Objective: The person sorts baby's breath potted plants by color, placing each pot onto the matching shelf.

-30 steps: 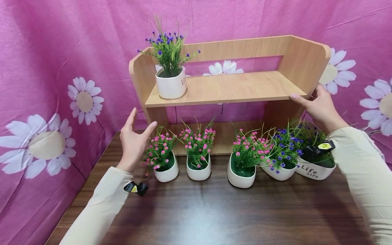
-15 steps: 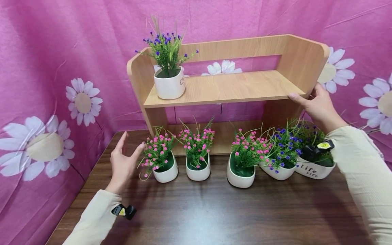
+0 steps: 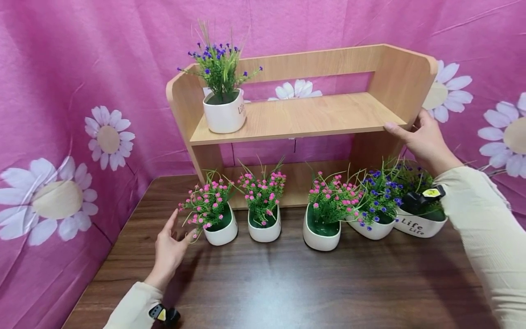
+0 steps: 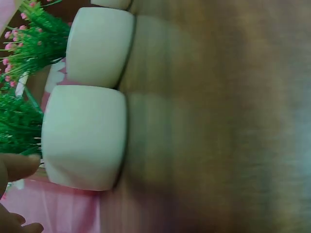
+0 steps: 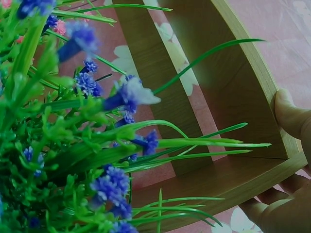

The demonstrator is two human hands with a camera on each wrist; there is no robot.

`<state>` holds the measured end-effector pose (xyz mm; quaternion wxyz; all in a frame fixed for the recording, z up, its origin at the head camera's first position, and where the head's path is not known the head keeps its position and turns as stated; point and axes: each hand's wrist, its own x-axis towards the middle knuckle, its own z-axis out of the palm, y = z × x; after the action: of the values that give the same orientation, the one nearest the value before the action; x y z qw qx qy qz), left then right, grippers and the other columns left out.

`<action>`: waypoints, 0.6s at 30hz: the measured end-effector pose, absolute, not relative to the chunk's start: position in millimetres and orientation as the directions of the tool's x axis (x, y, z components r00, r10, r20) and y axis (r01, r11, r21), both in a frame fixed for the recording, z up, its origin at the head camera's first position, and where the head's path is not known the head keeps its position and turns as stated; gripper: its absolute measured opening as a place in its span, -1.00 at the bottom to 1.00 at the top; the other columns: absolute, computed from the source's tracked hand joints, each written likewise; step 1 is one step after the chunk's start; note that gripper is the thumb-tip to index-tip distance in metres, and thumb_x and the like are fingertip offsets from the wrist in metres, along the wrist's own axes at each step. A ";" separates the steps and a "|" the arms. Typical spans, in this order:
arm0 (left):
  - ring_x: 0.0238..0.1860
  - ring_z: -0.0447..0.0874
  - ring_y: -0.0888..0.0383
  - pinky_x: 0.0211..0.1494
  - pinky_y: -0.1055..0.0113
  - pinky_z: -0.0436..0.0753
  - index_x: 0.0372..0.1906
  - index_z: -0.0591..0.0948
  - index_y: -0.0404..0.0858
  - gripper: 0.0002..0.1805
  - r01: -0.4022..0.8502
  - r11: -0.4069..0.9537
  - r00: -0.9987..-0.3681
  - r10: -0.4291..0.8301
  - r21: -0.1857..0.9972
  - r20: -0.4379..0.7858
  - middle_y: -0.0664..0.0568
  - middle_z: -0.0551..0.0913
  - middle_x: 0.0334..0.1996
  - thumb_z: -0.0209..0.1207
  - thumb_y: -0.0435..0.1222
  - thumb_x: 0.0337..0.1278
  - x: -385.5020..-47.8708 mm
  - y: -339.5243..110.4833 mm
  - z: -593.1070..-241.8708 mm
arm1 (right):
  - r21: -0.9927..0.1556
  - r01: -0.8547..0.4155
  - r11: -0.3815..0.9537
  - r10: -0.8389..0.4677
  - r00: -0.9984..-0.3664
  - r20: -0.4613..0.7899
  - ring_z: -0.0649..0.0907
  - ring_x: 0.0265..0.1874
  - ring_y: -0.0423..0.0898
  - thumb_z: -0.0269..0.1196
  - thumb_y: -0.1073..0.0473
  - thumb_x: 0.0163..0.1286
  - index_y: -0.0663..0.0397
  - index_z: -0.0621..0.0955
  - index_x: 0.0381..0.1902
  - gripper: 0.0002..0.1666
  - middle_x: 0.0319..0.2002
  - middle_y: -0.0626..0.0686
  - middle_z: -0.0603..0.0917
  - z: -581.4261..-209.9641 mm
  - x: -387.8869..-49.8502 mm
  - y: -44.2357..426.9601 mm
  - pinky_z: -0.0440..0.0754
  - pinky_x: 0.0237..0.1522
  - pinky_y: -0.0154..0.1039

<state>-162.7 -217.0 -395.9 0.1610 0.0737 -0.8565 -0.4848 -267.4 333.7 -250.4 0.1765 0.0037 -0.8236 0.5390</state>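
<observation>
Left hand (image 3: 169, 249), fingers loosely extended and thumb apart, grasps nothing just left of the leftmost pink-flowered pot (image 3: 222, 235) on the table (image 3: 267, 292); whether it touches the blooms is hard to tell, and the left wrist view cuts most of it off. Right hand (image 3: 427, 144) grips the shelf (image 3: 312, 113) at its right end, some fingers partly hidden by the wood. Blurred blue flowers (image 5: 111, 185) crowd the right wrist view, and a wrist camera (image 3: 419, 200) covers part of the rightmost pot's plant (image 3: 411, 177).
</observation>
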 end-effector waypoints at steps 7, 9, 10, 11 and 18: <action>0.14 0.48 -0.06 0.09 0.49 0.49 0.45 0.18 -0.31 0.01 -0.015 0.432 -0.964 -0.246 0.902 0.102 -0.26 0.45 0.25 0.46 -0.38 -0.16 -153.9 -205.4 -409.5 | -0.895 -0.184 0.407 0.190 -0.941 0.280 0.39 0.22 -0.16 0.26 0.07 0.33 -0.13 0.16 0.44 -0.19 0.28 0.05 0.33 -249.6 -267.6 334.1 0.44 0.09 -0.56; 0.14 0.46 -0.03 0.09 0.56 0.45 0.45 0.17 -0.33 0.01 -0.015 0.395 -0.964 -0.249 0.919 0.091 -0.27 0.45 0.24 0.46 -0.39 -0.16 -151.8 -198.9 -412.9 | -0.899 -0.184 0.398 0.189 -0.942 0.277 0.39 0.22 -0.15 0.26 0.08 0.33 -0.14 0.17 0.44 -0.20 0.29 0.06 0.33 -249.6 -267.6 334.0 0.44 0.06 -0.58; 0.18 0.43 -0.04 0.15 0.52 0.45 0.45 0.15 -0.33 0.02 -0.010 0.361 -0.965 -0.249 0.932 0.086 -0.27 0.41 0.27 0.45 -0.41 -0.16 -151.0 -195.4 -414.7 | -0.898 -0.183 0.400 0.189 -0.942 0.276 0.39 0.22 -0.16 0.26 0.07 0.33 -0.15 0.17 0.44 -0.20 0.29 0.06 0.33 -249.7 -267.5 333.9 0.45 0.04 -0.59; 0.24 0.38 -0.06 0.25 0.44 0.42 0.46 0.14 -0.34 0.02 -0.014 0.344 -0.964 -0.252 0.939 0.078 -0.28 0.36 0.31 0.45 -0.41 -0.15 -150.1 -192.1 -416.5 | -0.897 -0.182 0.403 0.189 -0.943 0.276 0.39 0.22 -0.16 0.26 0.07 0.33 -0.15 0.17 0.44 -0.20 0.29 0.05 0.33 -249.9 -267.5 333.9 0.45 0.03 -0.60; 0.38 0.17 -0.20 0.43 -0.01 0.23 0.44 0.12 -0.38 0.03 0.019 0.230 -0.955 -0.283 0.973 0.085 -0.35 0.20 0.38 0.44 -0.46 -0.18 -151.4 -166.0 -430.1 | -0.886 -0.187 0.425 0.183 -0.940 0.287 0.40 0.21 -0.18 0.25 0.06 0.33 -0.12 0.16 0.44 -0.19 0.28 0.05 0.34 -250.4 -267.2 333.2 0.44 0.05 -0.60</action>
<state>-151.4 -166.0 -430.1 0.1226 0.0852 -0.7746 -0.6146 -267.2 333.2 -250.4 0.1725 0.0014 -0.8263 0.5362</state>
